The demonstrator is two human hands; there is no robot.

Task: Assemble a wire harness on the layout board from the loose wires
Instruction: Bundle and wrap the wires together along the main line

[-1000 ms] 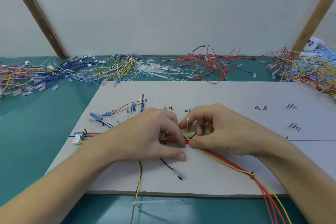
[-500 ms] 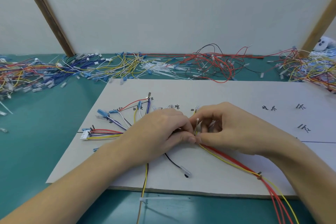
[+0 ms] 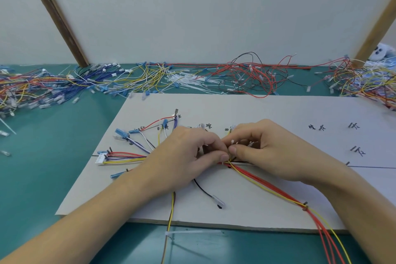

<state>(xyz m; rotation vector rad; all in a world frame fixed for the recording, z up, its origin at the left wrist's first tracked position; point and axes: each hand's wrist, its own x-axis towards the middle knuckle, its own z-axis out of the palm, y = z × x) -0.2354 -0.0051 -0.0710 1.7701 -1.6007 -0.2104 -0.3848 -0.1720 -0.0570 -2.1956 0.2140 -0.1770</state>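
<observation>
At mid-board, the wire bundle (image 3: 230, 162) is pinched by the left hand (image 3: 188, 156) and right hand (image 3: 267, 152), fingertips meeting (a white cable tie (image 3: 232, 142) seen between them) on the layout board (image 3: 278, 113); loose wires (image 3: 150, 77) are heaped along the worktop (image 3: 42, 167).

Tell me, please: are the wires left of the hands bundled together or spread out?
Spread out. The wires fan apart across the layout board, each ending at a separate place.
</observation>
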